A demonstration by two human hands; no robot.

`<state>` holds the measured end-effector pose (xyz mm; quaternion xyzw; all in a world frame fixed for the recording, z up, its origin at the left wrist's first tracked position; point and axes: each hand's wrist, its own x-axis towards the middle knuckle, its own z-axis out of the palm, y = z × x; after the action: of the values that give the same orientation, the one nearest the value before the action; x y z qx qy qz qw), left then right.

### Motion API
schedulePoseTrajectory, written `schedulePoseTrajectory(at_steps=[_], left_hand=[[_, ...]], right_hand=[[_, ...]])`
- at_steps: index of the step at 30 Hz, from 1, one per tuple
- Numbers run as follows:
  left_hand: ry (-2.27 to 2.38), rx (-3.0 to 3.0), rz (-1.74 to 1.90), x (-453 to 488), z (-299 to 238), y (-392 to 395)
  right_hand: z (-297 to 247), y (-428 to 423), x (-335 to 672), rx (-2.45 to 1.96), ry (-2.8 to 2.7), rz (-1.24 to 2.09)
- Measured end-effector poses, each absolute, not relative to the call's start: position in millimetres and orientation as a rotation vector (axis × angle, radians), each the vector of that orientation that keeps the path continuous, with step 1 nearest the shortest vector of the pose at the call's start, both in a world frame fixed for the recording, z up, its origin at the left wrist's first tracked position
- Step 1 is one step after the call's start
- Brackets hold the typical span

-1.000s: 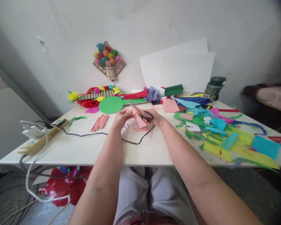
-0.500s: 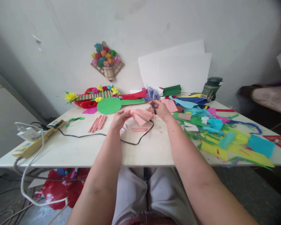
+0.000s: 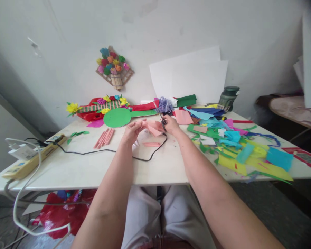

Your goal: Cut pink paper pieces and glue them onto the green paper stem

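Observation:
My left hand [image 3: 133, 130] pinches a crumpled piece of pink crepe paper [image 3: 153, 128] just above the table. Dark-handled scissors [image 3: 159, 114] are gripped in my right hand [image 3: 170, 125], their blades pointing up and away, beside the paper's right end. Whether the blades touch the paper, I cannot tell. Below the paper lie a few thin pink sticks [image 3: 151, 144] and a black cable [image 3: 152, 157]. More rolled pink sticks [image 3: 104, 138] rest left of my left hand. Behind my hands lies a green round cutout [image 3: 117, 118] with a long strip.
A yellow power strip [image 3: 33, 157] with plugs and cables sits at the left edge. Coloured paper scraps [image 3: 238, 152] cover the right side. At the back are a flower-trimmed piece [image 3: 101, 106], purple yarn [image 3: 166, 104] and a dark green bottle [image 3: 228, 99].
The whole view has shifted slightly. My right hand has tilted the scissors so their blades lean more to the left, and the pink paper has turned and bunched in my left hand.

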<state>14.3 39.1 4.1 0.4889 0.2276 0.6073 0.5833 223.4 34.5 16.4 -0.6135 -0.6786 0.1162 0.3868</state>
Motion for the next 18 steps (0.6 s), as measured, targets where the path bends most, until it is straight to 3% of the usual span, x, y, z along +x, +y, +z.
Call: schedulePoseTrajectory(at_steps=[7, 18], left_hand=[[0.544, 0.980, 1.581, 4, 6, 44], [0.595, 0.845, 1.602, 4, 7, 45]], right_hand=[[12, 41, 239, -1.953, -1.502, 0.092], [0, 47, 236, -2.062, -1.832, 0.042]])
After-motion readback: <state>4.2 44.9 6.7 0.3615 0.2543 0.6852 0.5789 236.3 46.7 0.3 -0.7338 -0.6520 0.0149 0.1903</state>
